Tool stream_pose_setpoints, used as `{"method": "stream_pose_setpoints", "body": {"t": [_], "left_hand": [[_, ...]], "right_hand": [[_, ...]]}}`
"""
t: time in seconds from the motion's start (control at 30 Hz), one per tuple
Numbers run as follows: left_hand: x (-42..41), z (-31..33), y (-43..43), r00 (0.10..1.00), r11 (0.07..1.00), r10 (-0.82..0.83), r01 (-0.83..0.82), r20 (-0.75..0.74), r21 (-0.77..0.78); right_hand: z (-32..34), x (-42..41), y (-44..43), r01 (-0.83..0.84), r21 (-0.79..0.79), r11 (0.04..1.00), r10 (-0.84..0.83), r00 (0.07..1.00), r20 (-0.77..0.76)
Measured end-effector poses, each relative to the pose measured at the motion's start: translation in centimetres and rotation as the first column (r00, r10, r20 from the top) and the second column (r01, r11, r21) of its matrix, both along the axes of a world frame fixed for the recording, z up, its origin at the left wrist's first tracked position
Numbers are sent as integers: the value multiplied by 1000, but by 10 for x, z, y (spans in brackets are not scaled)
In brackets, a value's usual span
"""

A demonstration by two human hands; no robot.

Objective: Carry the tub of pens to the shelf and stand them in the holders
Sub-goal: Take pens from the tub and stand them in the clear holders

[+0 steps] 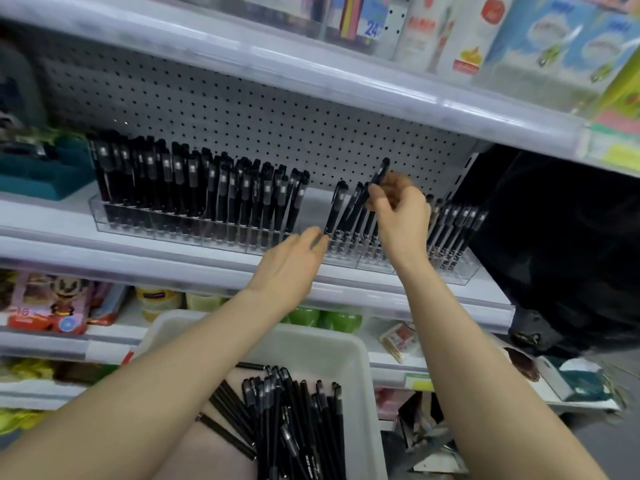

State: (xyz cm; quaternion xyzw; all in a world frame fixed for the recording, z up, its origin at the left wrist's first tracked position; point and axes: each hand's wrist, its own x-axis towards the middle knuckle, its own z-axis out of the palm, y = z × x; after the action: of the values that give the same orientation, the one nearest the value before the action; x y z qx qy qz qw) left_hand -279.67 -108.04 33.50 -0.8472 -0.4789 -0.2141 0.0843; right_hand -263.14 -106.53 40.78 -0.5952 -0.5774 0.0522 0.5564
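1. The right hand [401,216] is raised at the shelf [221,271], its fingers [381,194] pinched around one black pen [379,174] held tilted above the clear holders [349,251].
2. The left hand [294,265] reaches toward the holders' front edge — fingers loosely spread, grasping nothing.
3. Rows of pens [194,188] already stand upright in the holders on the left; a gap separates them from the tilted ones beside the right hand.
4. The white tub [356,362] sits low in front — loose pens [294,420] lie heaped inside.

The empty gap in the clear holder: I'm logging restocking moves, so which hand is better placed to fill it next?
Probably the right hand: it already pinches a pen above the holder; the left hand looks empty.
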Motion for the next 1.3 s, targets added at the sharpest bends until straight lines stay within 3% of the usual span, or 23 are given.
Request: {"method": "stream_pose_setpoints", "body": {"t": [0.33,0.83,1.0,1.17,1.3], "left_hand": [[0,-1,2,1000,1000,2,-3,-13,-3],[-55,-48,-30,975,993,-120,115,189,35],[-90,-91,-44,987,997,-82,81,137,11],[-95,-115,-54,996,999,-38,39,84,-9],[-98,-128,-57,998,999,-44,44,39,10]], "right_hand": [[-35,-7,15,13,-191,982,14,991,137],[-64,-24,-44,35,-155,987,-41,999,-36],[-125,-48,-89,-24,-283,959,36,999,37],[-177,-61,-115,-76,-536,841,94,996,6],[-191,-68,-127,-49,-626,778,160,980,122]]}}
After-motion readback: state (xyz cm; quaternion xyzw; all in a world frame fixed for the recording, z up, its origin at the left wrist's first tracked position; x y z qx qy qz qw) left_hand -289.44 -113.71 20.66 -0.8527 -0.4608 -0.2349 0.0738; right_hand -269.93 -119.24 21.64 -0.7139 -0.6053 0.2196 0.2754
